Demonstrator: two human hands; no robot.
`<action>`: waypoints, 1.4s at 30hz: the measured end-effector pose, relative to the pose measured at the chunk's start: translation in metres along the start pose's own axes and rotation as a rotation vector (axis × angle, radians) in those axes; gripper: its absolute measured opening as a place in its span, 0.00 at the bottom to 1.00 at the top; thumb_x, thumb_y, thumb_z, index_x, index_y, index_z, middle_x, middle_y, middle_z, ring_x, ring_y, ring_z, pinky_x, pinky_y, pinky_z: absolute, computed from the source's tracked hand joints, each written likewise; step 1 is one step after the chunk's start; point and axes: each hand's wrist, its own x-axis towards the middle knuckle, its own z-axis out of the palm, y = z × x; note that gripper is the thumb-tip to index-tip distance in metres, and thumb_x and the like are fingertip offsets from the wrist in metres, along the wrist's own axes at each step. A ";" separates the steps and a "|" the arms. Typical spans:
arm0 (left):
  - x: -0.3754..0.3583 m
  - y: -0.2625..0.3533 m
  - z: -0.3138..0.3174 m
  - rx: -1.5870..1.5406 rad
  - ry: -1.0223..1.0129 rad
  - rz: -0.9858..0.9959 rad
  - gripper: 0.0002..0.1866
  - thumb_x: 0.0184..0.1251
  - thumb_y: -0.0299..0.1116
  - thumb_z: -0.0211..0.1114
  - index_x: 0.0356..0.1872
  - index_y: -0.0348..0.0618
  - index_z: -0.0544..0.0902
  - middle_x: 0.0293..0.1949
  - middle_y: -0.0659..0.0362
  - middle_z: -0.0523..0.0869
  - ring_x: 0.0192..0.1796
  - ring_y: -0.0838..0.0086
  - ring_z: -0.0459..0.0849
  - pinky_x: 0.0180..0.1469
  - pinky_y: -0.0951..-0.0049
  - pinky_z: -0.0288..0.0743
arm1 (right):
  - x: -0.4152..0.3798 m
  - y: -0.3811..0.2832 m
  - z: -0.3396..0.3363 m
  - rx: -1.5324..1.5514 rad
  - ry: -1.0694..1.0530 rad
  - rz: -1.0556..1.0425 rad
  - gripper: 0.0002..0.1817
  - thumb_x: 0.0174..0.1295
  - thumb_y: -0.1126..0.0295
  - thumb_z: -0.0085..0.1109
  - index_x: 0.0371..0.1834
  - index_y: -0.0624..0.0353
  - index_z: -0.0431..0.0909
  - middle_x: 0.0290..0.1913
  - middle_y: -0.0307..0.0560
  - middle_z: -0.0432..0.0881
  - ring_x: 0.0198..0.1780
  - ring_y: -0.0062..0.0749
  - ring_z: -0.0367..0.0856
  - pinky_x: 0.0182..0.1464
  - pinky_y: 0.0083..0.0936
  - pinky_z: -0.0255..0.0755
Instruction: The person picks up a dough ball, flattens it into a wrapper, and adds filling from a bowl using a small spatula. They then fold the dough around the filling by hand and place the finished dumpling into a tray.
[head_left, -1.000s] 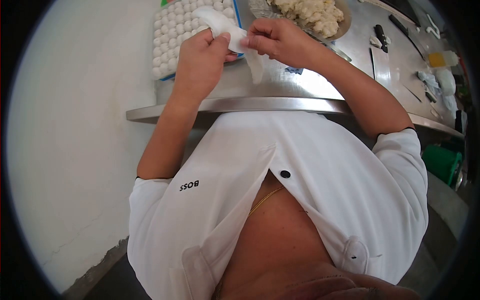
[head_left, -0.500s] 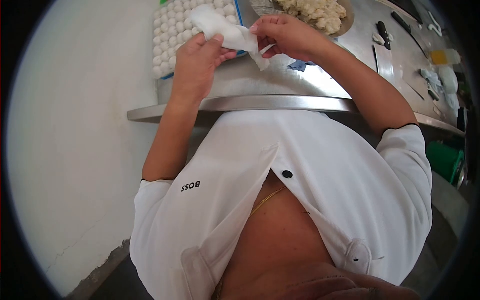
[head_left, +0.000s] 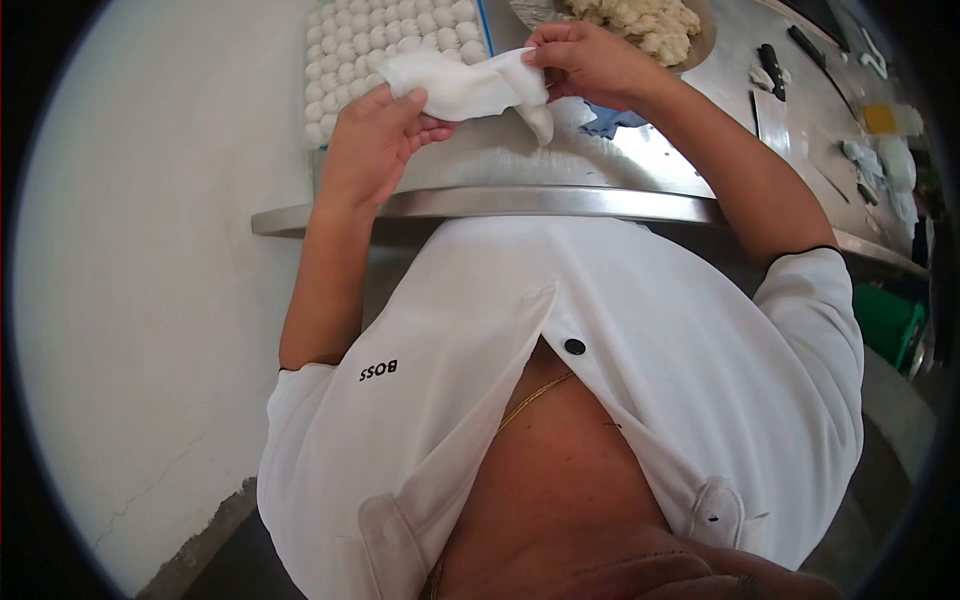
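A soft white sheet (head_left: 462, 84), thin and folded, is stretched between my two hands; its look fits either dough or cloth. My left hand (head_left: 375, 140) grips its left end, thumb on top and fingers underneath. Pinched in my right hand (head_left: 585, 62) is the upper right corner, while a loose flap droops below it. Behind the sheet lies a blue-edged tray (head_left: 484, 22) filled with rows of small white balls (head_left: 345, 62). Beyond my right hand stands a metal bowl (head_left: 706, 42) holding a lumpy pale mixture (head_left: 645, 25).
A blue cloth (head_left: 610, 121) lies on the steel table (head_left: 450, 170) below my right forearm. Farther right are a cleaver (head_left: 771, 120), another black-handled knife (head_left: 808, 48) and a bottle with yellow contents (head_left: 885, 119). A white wall (head_left: 150, 250) borders the left side.
Both hands have come slightly nearer and farther apart, spreading the white sheet wider between them. The right hand has shifted a little to the right, uncovering more of the blue cloth.
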 end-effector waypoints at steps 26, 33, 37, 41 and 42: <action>-0.027 0.018 -0.049 0.256 0.183 0.191 0.16 0.74 0.30 0.58 0.54 0.26 0.80 0.47 0.53 0.87 0.48 0.71 0.85 0.53 0.68 0.80 | -0.013 -0.001 0.048 -0.911 0.096 -0.125 0.11 0.69 0.63 0.59 0.43 0.60 0.78 0.33 0.37 0.80 0.33 0.19 0.79 0.34 0.20 0.79; -0.021 0.018 -0.040 0.289 0.228 0.241 0.13 0.71 0.31 0.62 0.46 0.32 0.86 0.38 0.61 0.88 0.41 0.81 0.83 0.49 0.76 0.78 | -0.002 -0.005 0.071 -0.549 -0.070 0.041 0.12 0.70 0.63 0.58 0.42 0.61 0.79 0.34 0.39 0.80 0.37 0.22 0.81 0.36 0.23 0.80; -0.024 0.029 -0.047 0.261 0.210 0.264 0.15 0.73 0.31 0.58 0.51 0.27 0.82 0.46 0.52 0.88 0.49 0.70 0.86 0.55 0.66 0.80 | 0.002 -0.028 0.075 -0.278 -0.007 0.116 0.08 0.70 0.65 0.58 0.42 0.58 0.79 0.36 0.37 0.81 0.37 0.21 0.80 0.39 0.23 0.80; -0.029 0.025 -0.070 0.206 0.256 0.289 0.14 0.72 0.30 0.60 0.49 0.27 0.82 0.45 0.53 0.88 0.47 0.70 0.86 0.54 0.66 0.81 | -0.003 -0.032 0.052 0.043 0.038 0.232 0.03 0.69 0.71 0.57 0.40 0.56 0.78 0.33 0.41 0.81 0.33 0.30 0.82 0.36 0.32 0.81; -0.030 0.022 -0.077 0.235 0.307 0.271 0.14 0.72 0.30 0.60 0.49 0.27 0.82 0.44 0.53 0.88 0.47 0.70 0.86 0.54 0.65 0.81 | -0.007 -0.036 0.048 0.058 0.090 0.257 0.03 0.70 0.70 0.57 0.40 0.57 0.78 0.34 0.42 0.81 0.33 0.30 0.82 0.37 0.31 0.82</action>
